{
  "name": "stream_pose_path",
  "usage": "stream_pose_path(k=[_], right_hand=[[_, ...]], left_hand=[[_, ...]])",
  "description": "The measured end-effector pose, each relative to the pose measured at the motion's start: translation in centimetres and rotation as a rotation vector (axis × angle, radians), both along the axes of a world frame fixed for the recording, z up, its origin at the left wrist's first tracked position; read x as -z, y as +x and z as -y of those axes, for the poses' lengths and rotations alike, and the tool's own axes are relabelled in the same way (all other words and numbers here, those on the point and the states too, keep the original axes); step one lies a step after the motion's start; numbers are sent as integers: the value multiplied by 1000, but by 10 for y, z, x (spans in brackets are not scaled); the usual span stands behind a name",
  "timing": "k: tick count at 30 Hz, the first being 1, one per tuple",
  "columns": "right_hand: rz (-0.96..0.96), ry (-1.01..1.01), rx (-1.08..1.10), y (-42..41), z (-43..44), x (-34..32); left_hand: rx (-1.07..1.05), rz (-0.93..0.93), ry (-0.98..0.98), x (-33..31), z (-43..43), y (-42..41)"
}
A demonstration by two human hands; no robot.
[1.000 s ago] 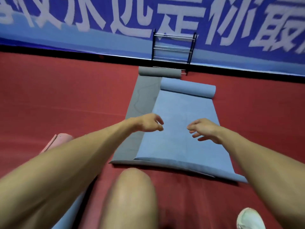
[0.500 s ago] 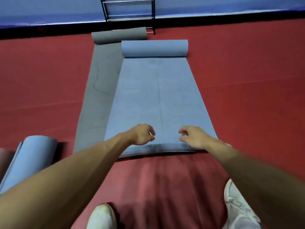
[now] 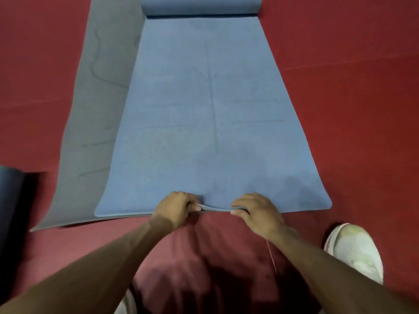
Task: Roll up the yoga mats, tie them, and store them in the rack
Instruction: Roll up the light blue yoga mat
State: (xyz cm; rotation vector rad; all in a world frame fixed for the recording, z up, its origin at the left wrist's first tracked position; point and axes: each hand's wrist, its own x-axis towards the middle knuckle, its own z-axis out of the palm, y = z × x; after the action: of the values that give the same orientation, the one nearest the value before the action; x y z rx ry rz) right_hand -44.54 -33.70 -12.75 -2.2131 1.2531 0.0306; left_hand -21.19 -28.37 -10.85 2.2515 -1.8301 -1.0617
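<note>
A blue yoga mat (image 3: 213, 114) lies flat on the red floor, its far end curled into a roll at the top of the view. It overlaps a grey mat (image 3: 95, 123) spread to its left. My left hand (image 3: 175, 208) and my right hand (image 3: 254, 210) both pinch the blue mat's near edge at its middle. Between them the edge is lifted slightly off the floor. The rack is out of view.
Another rolled mat (image 3: 10, 196), dark in shadow, lies at the left edge. My white shoe (image 3: 356, 250) stands on the red floor at the lower right. A thin thread hangs by my right wrist.
The view tilted down and the rack left the frame. Both hands dropped onto the blue mat's near edge and pinched it, lifting it a little.
</note>
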Motion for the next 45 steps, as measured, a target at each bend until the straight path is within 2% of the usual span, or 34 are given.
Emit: stream_pose_path(k=[3, 8, 14, 17, 21, 23, 27, 29, 33, 36, 40, 45], right_hand=[[3, -25, -12, 1, -1, -3], [1, -76, 188, 15, -2, -10], [-121, -147, 129, 26, 3, -31], [-182, -71, 95, 31, -7, -39], [-259, 133, -61, 33, -26, -52], [-259, 219, -67, 33, -33, -53], [-213, 250, 6, 34, -34, -38], [-161, 193, 43, 35, -38, -23], [19, -329, -21, 33, -54, 7], [110, -568, -170, 34, -65, 11], [104, -608, -298, 26, -77, 10], [-54, -589, -180, 17, -92, 8]], left_hand=[[-39, 7, -52, 4, -5, -3], [-84, 33, -123, 0, -18, -12], [-111, -13, -121, -23, -26, -5], [-155, -60, -65, -28, -36, 3], [-177, -93, 25, -28, -56, 9], [-156, -89, 54, -24, -61, 8], [-121, -7, 59, -11, -56, 5], [-131, 7, 78, -3, -52, 1], [-242, 72, -32, 11, -48, -9], [-310, 126, -130, 19, -45, -16], [-334, 133, -120, 23, -44, -15], [-302, 254, -122, 22, -37, -10]])
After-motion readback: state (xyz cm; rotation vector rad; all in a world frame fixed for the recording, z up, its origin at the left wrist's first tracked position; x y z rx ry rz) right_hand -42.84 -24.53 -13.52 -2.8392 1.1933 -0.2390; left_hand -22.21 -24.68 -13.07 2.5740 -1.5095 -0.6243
